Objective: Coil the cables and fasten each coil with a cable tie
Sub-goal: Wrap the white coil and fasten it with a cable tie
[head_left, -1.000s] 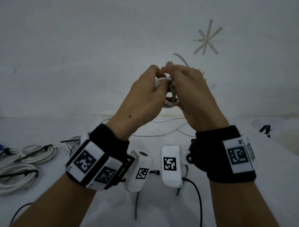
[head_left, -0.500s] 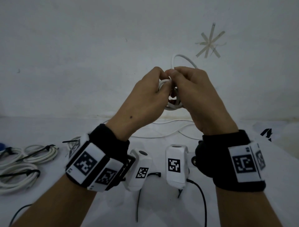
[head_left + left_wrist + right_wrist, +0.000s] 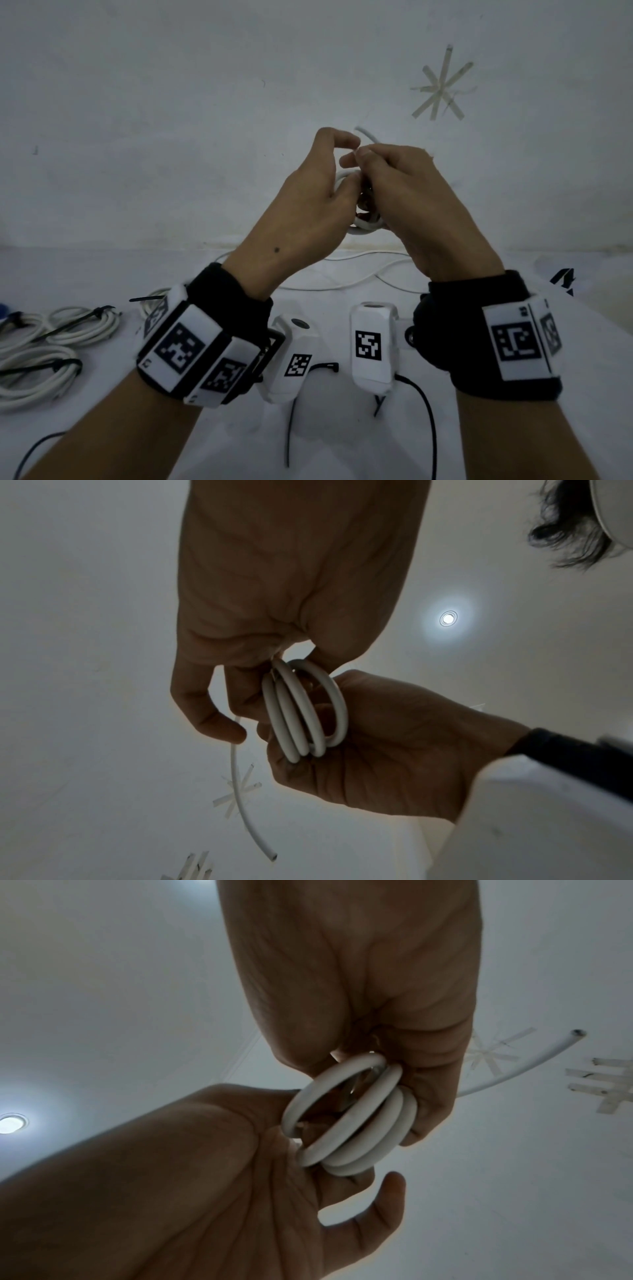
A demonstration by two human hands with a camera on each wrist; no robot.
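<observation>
Both hands are up in the middle of the head view, working one small white cable coil [image 3: 304,710] between them. The left hand [image 3: 308,205] pinches the loops with its thumb, index finger lifted. The right hand [image 3: 414,205] wraps its fingers round the coil, and the cut cable end [image 3: 364,133] pokes up above. Tied coils [image 3: 51,339] lie on the table at the left edge.

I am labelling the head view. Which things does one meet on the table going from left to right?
Tied cable coils → left wrist camera → right wrist camera → black mark at the far right.
</observation>
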